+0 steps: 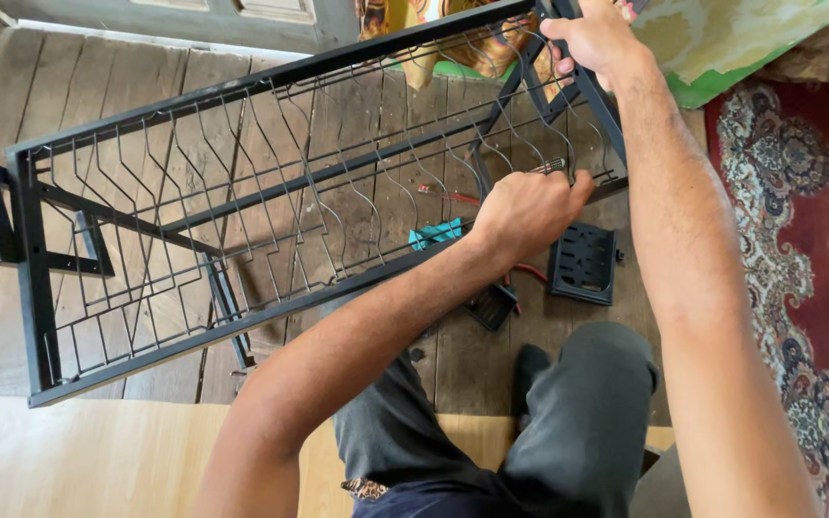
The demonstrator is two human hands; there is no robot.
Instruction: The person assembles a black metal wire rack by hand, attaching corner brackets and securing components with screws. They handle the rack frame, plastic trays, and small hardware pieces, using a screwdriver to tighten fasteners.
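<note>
our right hand (pixel 595 36) clamped the rack (pixel 242 230) frame upper right; left hand (pixel 528 213) fisted around a screwdriver (pixel 549 166) mid-frame. best kept square to the screw.

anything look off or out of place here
Nothing looks damaged. The black wire dish rack is held tilted off the plank floor, left hand on its lower rail, right hand on its end frame. Small black plastic parts and a red-handled tool lie loose beneath it.

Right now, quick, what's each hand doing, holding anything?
Left hand: closed around a screwdriver, held against the black wire rack.
Right hand: closed, gripping the rack's end frame.
</note>
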